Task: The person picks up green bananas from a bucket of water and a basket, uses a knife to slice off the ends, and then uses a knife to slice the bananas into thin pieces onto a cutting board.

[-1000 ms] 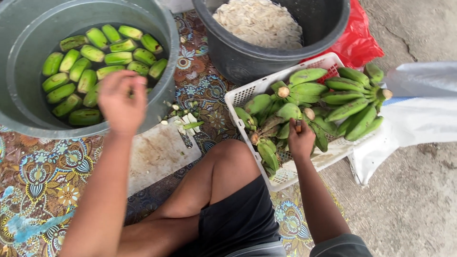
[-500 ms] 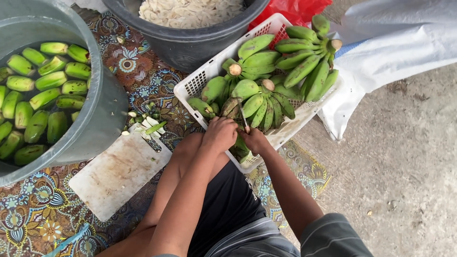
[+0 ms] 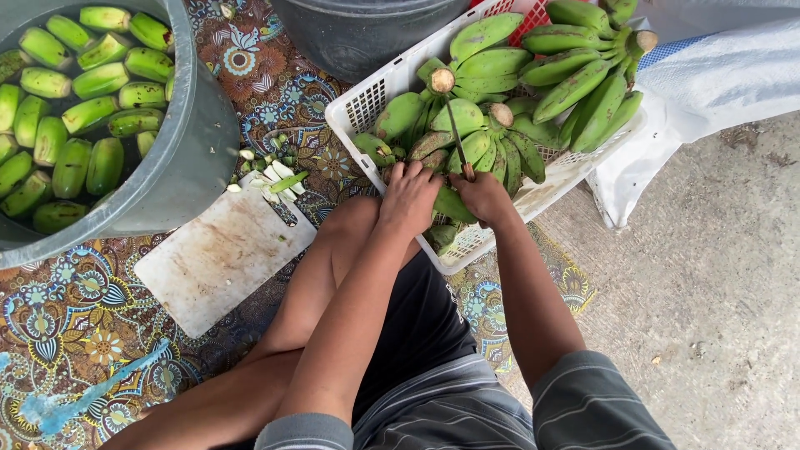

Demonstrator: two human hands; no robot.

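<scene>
Green bananas fill a white basket upper centre. Upper left, a grey tub holds more green. The mat lower left shows orange-and-blue flowers; the shorts look grey-striped, perhaps.

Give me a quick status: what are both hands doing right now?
Left hand gripping a green banana bunch in the white basket. Right hand holding a knife, blade on the bunch. Nothing blocking.

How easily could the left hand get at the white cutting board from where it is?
Probably yes: the left hand rests on bananas in the basket; the cutting board lies bare beyond the raised knee, which it must cross.
</scene>
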